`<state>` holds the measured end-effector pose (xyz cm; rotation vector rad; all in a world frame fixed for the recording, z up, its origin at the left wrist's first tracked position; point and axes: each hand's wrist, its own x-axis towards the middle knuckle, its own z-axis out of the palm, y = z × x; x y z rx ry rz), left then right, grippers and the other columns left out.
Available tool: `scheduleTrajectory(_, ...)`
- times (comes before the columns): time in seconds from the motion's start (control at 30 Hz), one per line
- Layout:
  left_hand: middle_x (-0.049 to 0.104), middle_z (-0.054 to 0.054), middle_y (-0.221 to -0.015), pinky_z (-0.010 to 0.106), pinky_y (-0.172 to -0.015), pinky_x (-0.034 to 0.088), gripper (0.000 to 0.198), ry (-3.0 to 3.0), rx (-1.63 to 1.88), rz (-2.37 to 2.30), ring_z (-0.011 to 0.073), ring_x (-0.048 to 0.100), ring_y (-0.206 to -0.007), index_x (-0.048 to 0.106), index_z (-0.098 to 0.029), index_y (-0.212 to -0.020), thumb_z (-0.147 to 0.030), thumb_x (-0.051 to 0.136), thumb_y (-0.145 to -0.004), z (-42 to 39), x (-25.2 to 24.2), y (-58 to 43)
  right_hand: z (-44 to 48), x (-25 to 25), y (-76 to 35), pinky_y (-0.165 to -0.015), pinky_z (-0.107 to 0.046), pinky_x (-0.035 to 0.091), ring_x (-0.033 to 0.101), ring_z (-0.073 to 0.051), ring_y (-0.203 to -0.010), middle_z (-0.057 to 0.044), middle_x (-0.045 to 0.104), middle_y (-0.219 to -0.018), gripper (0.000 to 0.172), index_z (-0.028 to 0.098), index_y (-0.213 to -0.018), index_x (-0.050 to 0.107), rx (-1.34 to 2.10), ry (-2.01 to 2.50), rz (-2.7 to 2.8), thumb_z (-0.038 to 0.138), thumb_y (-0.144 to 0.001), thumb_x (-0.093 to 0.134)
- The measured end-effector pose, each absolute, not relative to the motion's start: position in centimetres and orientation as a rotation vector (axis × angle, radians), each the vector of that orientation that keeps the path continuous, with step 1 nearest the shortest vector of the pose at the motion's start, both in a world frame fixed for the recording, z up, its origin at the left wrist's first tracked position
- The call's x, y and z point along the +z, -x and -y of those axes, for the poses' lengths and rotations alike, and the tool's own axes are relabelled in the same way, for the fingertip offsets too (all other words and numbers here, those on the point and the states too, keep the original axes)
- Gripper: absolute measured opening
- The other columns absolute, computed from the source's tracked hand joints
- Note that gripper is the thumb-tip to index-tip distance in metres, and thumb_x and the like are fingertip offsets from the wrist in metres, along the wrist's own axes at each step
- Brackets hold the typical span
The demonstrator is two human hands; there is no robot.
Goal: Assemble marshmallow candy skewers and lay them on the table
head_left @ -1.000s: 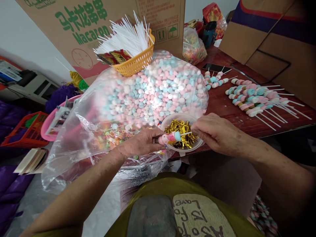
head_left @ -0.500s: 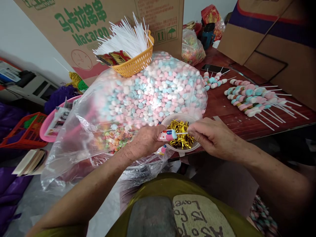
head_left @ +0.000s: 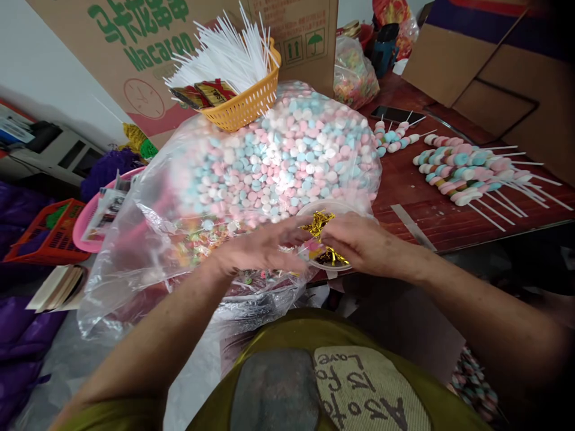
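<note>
Over the rim of a whitish plastic bowl (head_left: 354, 208) my two hands are close together. My left hand (head_left: 265, 246) is blurred by motion, its fingers stretched out and apart. My right hand (head_left: 371, 246) is closed, thumb and fingers pinched together at the bowl. At its fingertips shows a small pink wrapped sweet (head_left: 311, 246), smeared and partly covered by the hands. Gold foil strips (head_left: 333, 257) fill the bowl, some standing up between my hands. Behind it lies a big clear bag of pink, blue and white marshmallows (head_left: 287, 161).
A yellow basket (head_left: 242, 114) of white sticks rests on the bag against a cardboard box (head_left: 148, 60). Marshmallow skewers (head_left: 471, 164) lie on the red table (head_left: 399, 185) at right, near a phone (head_left: 398, 115). A pink basin (head_left: 85, 230) stands at left.
My left hand has let its fingers spread, where it gripped the printed wrapped sweet. My right hand has moved left to the bowl's middle, and the white stick is hidden.
</note>
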<state>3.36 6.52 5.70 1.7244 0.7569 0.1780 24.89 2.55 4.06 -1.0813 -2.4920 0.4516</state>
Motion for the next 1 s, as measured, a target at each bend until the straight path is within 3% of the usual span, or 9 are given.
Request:
scheduleTrajectory(0.07, 0.062, 0.010, -0.119, 0.027, -0.077, 0.050, 0.050, -1.651, 0.121, -0.761, 0.0206, 0.060, -0.104, 0.054, -0.024, -0.126, -0.040, 0.064, -0.080, -6.6, 6.5, -1.7, -2.7, 4.0, -26.0, -0.063, -0.027, 0.033, 0.048, -0.016, -0.067, -0.005, 0.055, -0.069, 0.027, 0.016, -0.074, 0.054, 0.455, 1.079, 2.394, 0.024, -0.092, 0.036)
scheduleTrajectory(0.17, 0.066, 0.007, -0.096, 0.021, -0.060, 0.048, 0.036, -1.505, 0.019, -0.812, 0.0136, 0.062, -0.078, 0.062, -0.019, -0.107, -0.047, 0.050, -0.088, -5.6, 6.4, -0.9, -2.8, 4.3, -26.4, -0.063, -0.027, 0.034, 0.048, -0.016, -0.068, -0.004, 0.055, -0.071, 0.029, 0.017, -0.075, 0.053, 0.440, 1.070, 2.382, 0.027, -0.094, 0.034)
scheduleTrajectory(0.3, 0.055, -0.002, -0.062, 0.014, -0.036, 0.031, 0.037, -1.164, 0.194, -0.876, 0.0062, 0.049, -0.045, 0.056, -0.015, -0.084, -0.052, 0.052, -0.086, -3.3, 4.8, -2.1, -2.9, 4.7, -25.3, -0.068, -0.028, 0.035, 0.050, -0.018, -0.076, -0.006, 0.059, -0.078, 0.024, 0.017, -0.085, 0.055, 0.394, 0.991, 2.434, 0.025, -0.093, 0.035)
scheduleTrajectory(0.4, 0.045, -0.006, -0.050, 0.014, -0.028, 0.020, 0.039, -1.001, 0.299, -0.912, 0.0046, 0.035, -0.034, 0.051, -0.017, -0.078, -0.055, 0.053, -0.083, -1.7, 3.7, -3.0, -3.1, 4.4, -24.3, -0.071, -0.028, 0.035, 0.050, -0.018, -0.078, -0.006, 0.060, -0.084, 0.022, 0.016, -0.093, 0.056, 0.449, 0.947, 2.474, 0.021, -0.091, 0.036)
scheduleTrajectory(0.47, 0.044, -0.007, -0.048, 0.014, -0.028, 0.020, 0.038, -0.945, 0.340, -0.968, 0.0043, 0.032, -0.032, 0.050, -0.018, -0.079, -0.056, 0.055, -0.082, -0.9, 3.2, -3.3, -3.3, 4.1, -23.8, -0.070, -0.029, 0.035, 0.049, -0.017, -0.077, -0.006, 0.059, -0.082, 0.021, 0.016, -0.093, 0.057, 0.502, 0.964, 2.493, 0.019, -0.089, 0.036)
scheduleTrajectory(0.57, 0.049, -0.006, -0.051, 0.016, -0.034, 0.029, 0.035, -0.947, 0.452, -0.981, 0.0056, 0.039, -0.036, 0.049, -0.019, -0.081, -0.053, 0.056, -0.081, -0.2, 2.5, -3.6, -3.7, 4.0, -23.2, -0.064, -0.027, 0.036, 0.047, -0.016, -0.069, -0.003, 0.056, -0.076, 0.021, 0.016, -0.100, 0.055, 0.611, 1.016, 2.431, 0.018, -0.086, 0.040)
scheduleTrajectory(0.73, 0.050, -0.005, -0.058, 0.020, -0.044, 0.037, 0.035, -1.240, 0.761, -1.211, 0.0081, 0.043, -0.045, 0.050, -0.020, -0.078, -0.054, 0.048, -0.084, -0.4, 2.3, -3.1, -2.8, 3.7, -22.5, -0.060, -0.027, 0.040, 0.050, -0.015, -0.069, -0.004, 0.057, -0.083, 0.026, 0.018, -0.108, 0.054, 0.719, 1.205, 1.948, 0.033, -0.088, 0.047)
scheduleTrajectory(0.87, 0.049, -0.002, -0.063, 0.023, -0.056, 0.038, 0.033, -1.760, 0.785, -1.361, 0.0113, 0.046, -0.058, 0.050, -0.019, -0.072, -0.044, 0.040, -0.090, -0.3, 2.6, -2.5, -1.0, 1.6, -20.1, -0.046, -0.022, 0.035, 0.045, -0.009, -0.052, 0.003, 0.053, -0.067, 0.031, 0.017, -0.094, 0.056, 1.405, 1.122, 1.678, 0.043, -0.077, 0.063)
scheduleTrajectory(1.0, 0.047, -0.001, -0.061, 0.025, -0.059, 0.036, 0.030, -2.028, 0.663, -1.423, 0.0126, 0.045, -0.058, 0.044, -0.019, -0.069, -0.034, 0.036, -0.093, 0.3, 2.9, -2.3, -0.2, 0.0, -17.2, -0.038, -0.020, 0.030, 0.040, -0.007, -0.040, 0.006, 0.050, -0.056, 0.025, 0.018, -0.075, 0.051, 1.591, 1.097, 1.289, 0.042, -0.079, 0.058)
